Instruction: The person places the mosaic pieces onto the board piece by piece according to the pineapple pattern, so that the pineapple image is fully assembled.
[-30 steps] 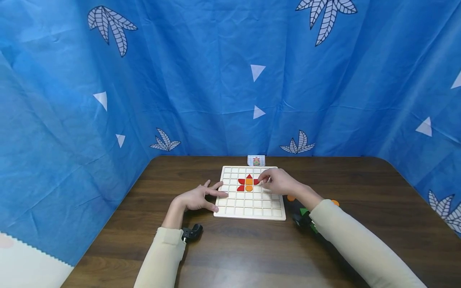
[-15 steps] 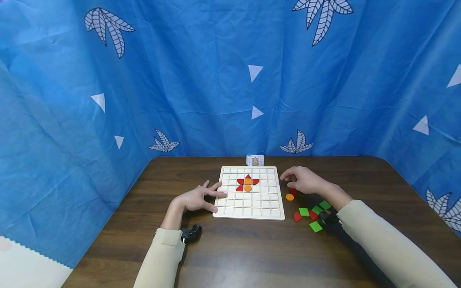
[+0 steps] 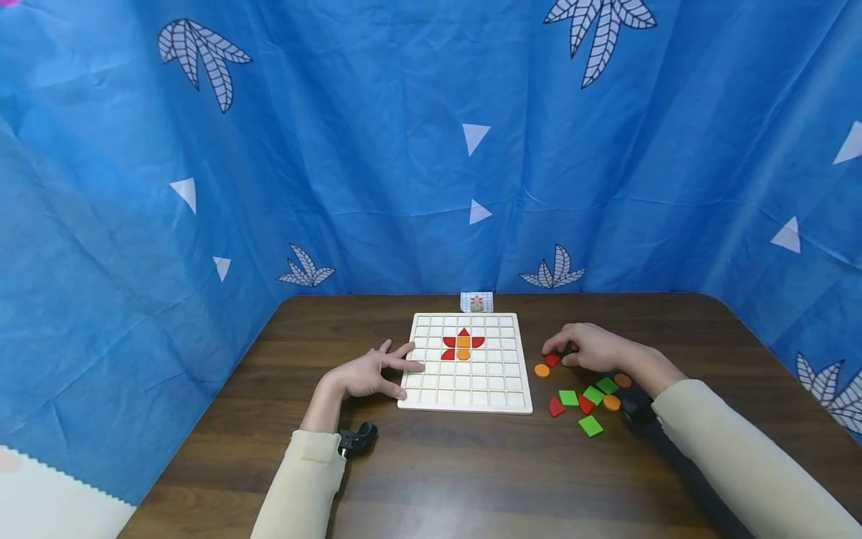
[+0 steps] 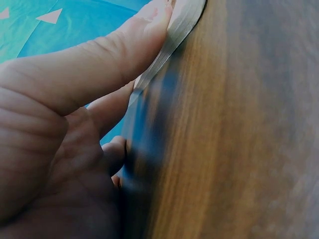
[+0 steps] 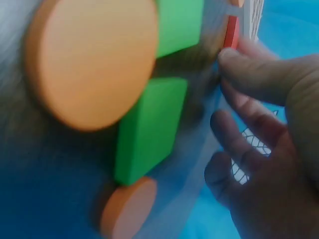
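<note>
A white grid board (image 3: 490, 388) lies on the table with a small figure of red and orange pieces, including an orange square (image 3: 463, 341) and an orange disc (image 3: 463, 355). My left hand (image 3: 364, 372) rests at the board's left edge, fingers spread over the rim; in the left wrist view its thumb (image 4: 114, 55) touches the edge. To the right of the board, my right hand (image 3: 592, 348) reaches down over a red piece (image 3: 552, 360), index finger and thumb on either side of it. In the right wrist view the thumb tip is close by this red piece (image 5: 232, 32).
Right of the board lie loose green squares (image 3: 590, 426), red pieces (image 3: 556, 406) and orange discs (image 3: 542, 370). A small printed card (image 3: 477, 302) with a coloured figure stands behind the board. Blue patterned curtain (image 3: 377, 150) surrounds the table (image 3: 431, 479).
My right hand has left the board, where a red piece now lies uncovered beside the orange square, and moved right and down to the loose red piece. The left hand stays put.
</note>
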A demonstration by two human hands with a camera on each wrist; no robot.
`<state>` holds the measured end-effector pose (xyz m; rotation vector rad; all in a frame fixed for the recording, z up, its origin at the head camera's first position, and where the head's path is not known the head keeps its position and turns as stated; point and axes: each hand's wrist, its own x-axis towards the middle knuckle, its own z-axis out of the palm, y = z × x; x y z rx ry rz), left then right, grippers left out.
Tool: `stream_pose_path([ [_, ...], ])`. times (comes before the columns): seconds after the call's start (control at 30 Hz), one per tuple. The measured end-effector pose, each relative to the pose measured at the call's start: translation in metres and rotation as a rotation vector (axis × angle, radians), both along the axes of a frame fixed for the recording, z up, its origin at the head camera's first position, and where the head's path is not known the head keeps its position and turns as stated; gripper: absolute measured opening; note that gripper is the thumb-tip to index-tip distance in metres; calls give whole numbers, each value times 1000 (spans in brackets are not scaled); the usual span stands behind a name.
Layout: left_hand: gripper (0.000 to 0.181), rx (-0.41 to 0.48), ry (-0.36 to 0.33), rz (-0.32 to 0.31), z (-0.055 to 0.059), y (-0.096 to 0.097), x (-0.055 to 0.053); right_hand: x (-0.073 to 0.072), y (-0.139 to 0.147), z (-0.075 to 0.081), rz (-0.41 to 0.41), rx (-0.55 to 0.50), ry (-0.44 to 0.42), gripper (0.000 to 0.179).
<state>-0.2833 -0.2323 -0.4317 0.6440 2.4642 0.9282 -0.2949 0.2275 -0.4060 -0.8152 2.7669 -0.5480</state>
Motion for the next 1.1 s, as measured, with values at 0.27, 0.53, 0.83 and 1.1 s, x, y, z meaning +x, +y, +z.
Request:
stream_pose_path([
  [0.27, 56, 2, 6, -1, 2, 1, 1, 2, 9, -5, -60, -30, 2, 22],
  [0.53, 55, 12, -6, 5, 1, 2, 1, 6, 4, -9, -60, -28, 22, 17],
  [0.83, 55, 20, -9, 8, 2, 2, 2, 8, 12, -7, -186, 13, -2, 27],
  [1.1, 55, 20, -12, 10, 2, 2, 2, 9, 12, -3, -123, -20, -52, 35],
])
